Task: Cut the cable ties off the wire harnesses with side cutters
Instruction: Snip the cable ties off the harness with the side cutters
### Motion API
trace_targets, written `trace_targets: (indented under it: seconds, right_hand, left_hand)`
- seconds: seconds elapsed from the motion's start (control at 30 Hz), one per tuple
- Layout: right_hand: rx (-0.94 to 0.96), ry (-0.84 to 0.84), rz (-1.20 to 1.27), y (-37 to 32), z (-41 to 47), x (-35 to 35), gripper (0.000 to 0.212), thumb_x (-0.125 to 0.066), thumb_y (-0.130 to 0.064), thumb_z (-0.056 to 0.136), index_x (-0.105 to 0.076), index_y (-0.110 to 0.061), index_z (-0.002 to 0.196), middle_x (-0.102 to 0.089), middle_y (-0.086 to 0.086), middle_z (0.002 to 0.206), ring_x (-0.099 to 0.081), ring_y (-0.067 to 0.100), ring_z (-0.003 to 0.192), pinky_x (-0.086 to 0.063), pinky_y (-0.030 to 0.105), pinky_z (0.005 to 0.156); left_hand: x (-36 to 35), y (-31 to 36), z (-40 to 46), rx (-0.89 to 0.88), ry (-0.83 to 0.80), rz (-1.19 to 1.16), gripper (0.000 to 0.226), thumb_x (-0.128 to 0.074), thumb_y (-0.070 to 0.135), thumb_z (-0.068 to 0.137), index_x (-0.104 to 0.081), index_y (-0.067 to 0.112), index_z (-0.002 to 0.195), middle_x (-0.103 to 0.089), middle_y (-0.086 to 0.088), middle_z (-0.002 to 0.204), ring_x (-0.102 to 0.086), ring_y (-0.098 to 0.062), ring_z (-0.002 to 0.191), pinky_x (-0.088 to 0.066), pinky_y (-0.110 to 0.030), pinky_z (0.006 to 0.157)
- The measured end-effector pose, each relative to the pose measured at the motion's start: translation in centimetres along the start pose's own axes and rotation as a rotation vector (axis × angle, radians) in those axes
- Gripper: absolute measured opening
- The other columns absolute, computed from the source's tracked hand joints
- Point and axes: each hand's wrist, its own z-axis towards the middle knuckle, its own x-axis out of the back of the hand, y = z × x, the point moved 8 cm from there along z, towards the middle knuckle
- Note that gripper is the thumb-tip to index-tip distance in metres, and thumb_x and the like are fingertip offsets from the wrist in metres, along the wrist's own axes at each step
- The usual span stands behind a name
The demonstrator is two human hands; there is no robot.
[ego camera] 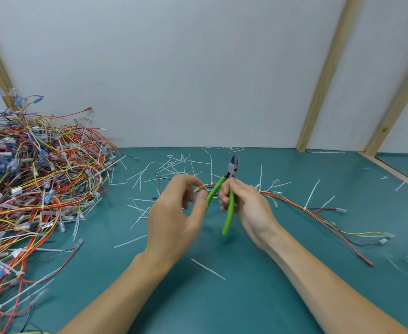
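Right hand (pixel 246 208) has its grip closed round the green-handled side cutters (pixel 229 189), jaws parted and pointing up, clear of any tie. Left hand (pixel 174 213) hovers half-curled, holding nothing, touching one handle. A wire harness (pixel 306 208) lies on the teal worktop (pixel 222 297) behind both hands. Risk: nicking a wire instead of a cable tie (pixel 311 195). Cut ties (pixel 164 165) litter the surface; a tangled harness pile (pixel 34 184) crowds the left.

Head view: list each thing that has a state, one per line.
side cutters: blades open, pointing up, cutting nothing
right hand: gripping one green handle
left hand: fingers curled, beside the other handle
harness on mat: spread out, ties still on
harness pile: tangled
cut ties: scattered
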Motion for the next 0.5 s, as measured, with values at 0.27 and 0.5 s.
trace_targets:
  seconds: [0.27, 0.5]
  right_hand:
    - [-0.095, -0.147, 0.160, 0.3, -0.2, -1.1, 0.044, -0.038, -0.036, 0.110, -0.058, -0.015, 0.078, -0.034, -0.005, 0.059, -0.040, 0.014, 0.059, -0.041, 0.030, 0.069]
    - [-0.100, -0.036, -0.226, 1.4, -0.2, -0.5, 0.043, -0.048, -0.057, 0.104, -0.066, -0.019, 0.097, -0.057, -0.001, 0.071, -0.054, 0.014, 0.060, -0.051, 0.034, 0.059]
  left_hand:
    - [-3.7, -4.0, -1.0, 0.396, -0.455, -0.416, 0.036, -0.047, 0.034, 0.103, -0.074, 0.014, 0.090, -0.039, 0.012, 0.052, -0.035, -0.007, 0.048, -0.029, -0.016, 0.048]
    - [-4.7, -2.9, -1.8, 0.463, -0.499, -0.554, 0.031, -0.057, 0.041, 0.091, -0.065, 0.011, 0.082, -0.053, 0.000, 0.056, -0.038, -0.013, 0.038, -0.030, -0.019, 0.040]
